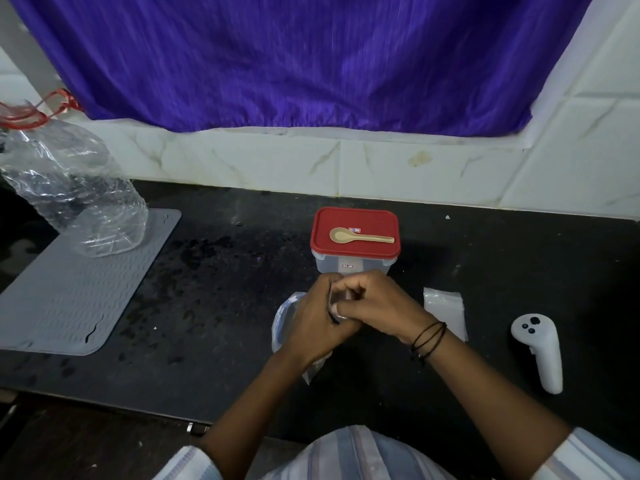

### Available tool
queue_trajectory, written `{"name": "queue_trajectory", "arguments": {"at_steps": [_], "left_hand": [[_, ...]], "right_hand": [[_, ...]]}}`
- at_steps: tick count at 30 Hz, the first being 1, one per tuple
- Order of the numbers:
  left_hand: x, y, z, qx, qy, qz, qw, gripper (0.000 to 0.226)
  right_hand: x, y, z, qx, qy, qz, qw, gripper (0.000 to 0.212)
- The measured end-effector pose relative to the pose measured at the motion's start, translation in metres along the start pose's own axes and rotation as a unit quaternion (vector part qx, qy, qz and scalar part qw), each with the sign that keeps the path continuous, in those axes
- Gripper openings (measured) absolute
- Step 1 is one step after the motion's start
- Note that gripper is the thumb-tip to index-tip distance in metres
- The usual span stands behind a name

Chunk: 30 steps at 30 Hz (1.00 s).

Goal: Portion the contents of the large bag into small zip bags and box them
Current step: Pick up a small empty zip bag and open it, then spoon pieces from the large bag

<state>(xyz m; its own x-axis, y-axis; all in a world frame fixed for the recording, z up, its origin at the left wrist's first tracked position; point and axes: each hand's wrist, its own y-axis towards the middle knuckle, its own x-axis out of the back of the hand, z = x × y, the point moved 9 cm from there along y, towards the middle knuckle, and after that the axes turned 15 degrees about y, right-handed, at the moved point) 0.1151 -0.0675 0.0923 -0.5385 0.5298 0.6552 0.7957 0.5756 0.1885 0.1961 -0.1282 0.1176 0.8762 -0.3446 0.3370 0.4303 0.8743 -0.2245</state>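
Meeting over the dark tabletop, the left hand and right hand both curl their fingers around a small zip bag, pinching it between them; what it contains is too hidden to tell. Just behind the hands stands a clear box with a red lid, closed, a beige spoon lying on top. More small zip bags lie right of the hands. The large bag stands far left on a grey mat.
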Motion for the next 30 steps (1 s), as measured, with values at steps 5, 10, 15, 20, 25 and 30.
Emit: {"name": "queue_trajectory", "arguments": {"at_steps": [5, 10, 15, 20, 25, 30], "left_hand": [[0.003, -0.003, 0.008, 0.03, -0.011, -0.025, 0.999, 0.049], [0.02, -0.004, 0.011, 0.04, 0.002, -0.059, 0.997, 0.035], [0.062, -0.008, 0.023, 0.08, -0.007, -0.113, 0.99, 0.033], [0.09, -0.024, 0.052, 0.121, -0.001, -0.122, 0.985, 0.042], [0.085, -0.043, 0.072, 0.126, 0.002, -0.087, 0.988, 0.047], [0.076, -0.046, 0.083, 0.123, 0.023, -0.06, 0.99, 0.039]], "right_hand": [[-0.013, -0.003, 0.003, -0.031, 0.126, 0.03, 0.991, 0.029], [-0.012, -0.002, 0.015, -0.028, 0.179, 0.049, 0.982, 0.019], [0.071, 0.046, 0.003, 0.062, 0.049, -0.198, 0.977, 0.019], [0.104, 0.087, -0.034, 0.032, -0.318, -0.247, 0.915, 0.039], [0.102, 0.095, -0.044, 0.046, -0.308, -0.246, 0.918, 0.017], [0.073, 0.073, -0.013, 0.15, -0.218, -0.176, 0.948, 0.009]]}}
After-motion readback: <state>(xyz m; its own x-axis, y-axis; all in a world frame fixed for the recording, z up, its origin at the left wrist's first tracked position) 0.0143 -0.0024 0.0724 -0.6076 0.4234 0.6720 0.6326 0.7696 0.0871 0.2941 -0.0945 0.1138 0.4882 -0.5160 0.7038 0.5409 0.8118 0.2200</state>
